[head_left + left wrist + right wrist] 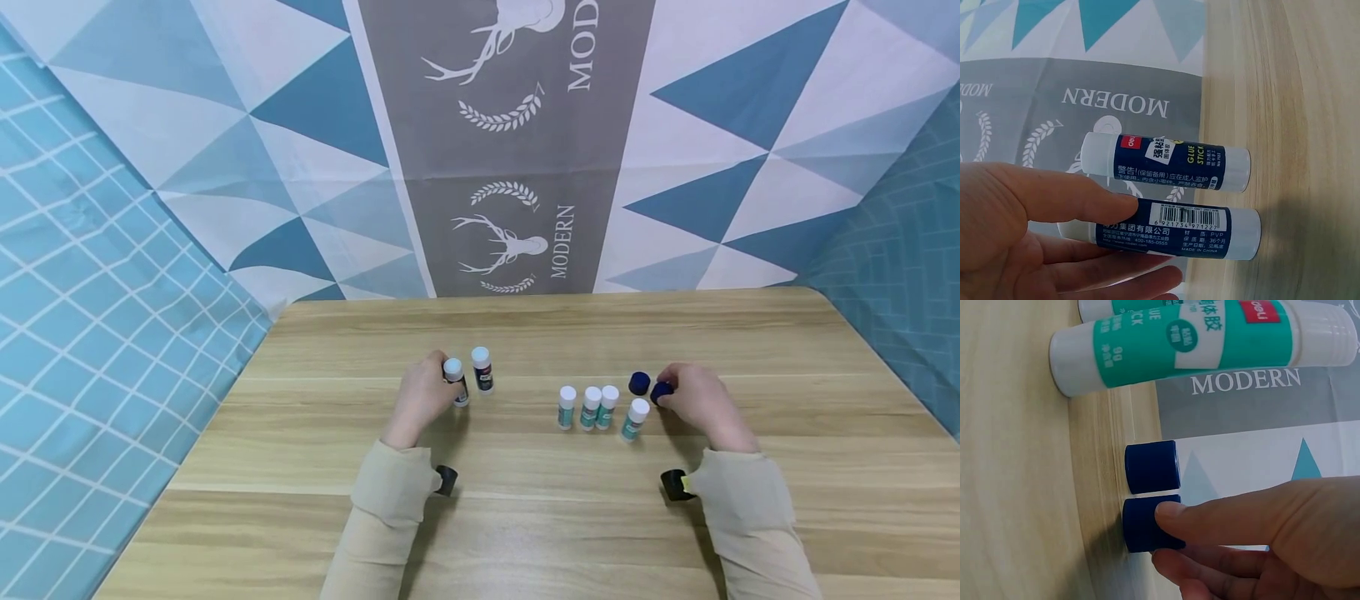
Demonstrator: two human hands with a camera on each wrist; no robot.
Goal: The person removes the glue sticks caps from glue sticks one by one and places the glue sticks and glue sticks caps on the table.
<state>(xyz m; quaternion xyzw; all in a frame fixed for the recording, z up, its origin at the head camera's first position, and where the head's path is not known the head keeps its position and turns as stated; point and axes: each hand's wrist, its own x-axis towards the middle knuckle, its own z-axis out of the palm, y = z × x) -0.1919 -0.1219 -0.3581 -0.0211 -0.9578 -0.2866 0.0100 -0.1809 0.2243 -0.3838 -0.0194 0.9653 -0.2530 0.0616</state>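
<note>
My left hand [426, 392] grips a navy-labelled glue stick [1204, 232] upright between thumb and fingers. Just to its right stands a second navy glue stick [483, 372] with a white cap. On the right, my right hand [701, 400] pinches a small dark blue cap [1144, 525] between thumb and fingers. A matching blue cap [1152, 467] stands right beside it. Left of the caps, several green-labelled glue sticks [590, 410] with white tops stand in a loose row; the rightmost green glue stick [1197, 347] is nearest my right hand.
Everything stands on a wood-grain table [525, 517]. Behind its far edge hangs a patterned cloth [517, 150] with deer and triangles. Blue tiled-print cloth [97, 275] lines the left side. A black wrist camera [677, 485] sits under the right cuff.
</note>
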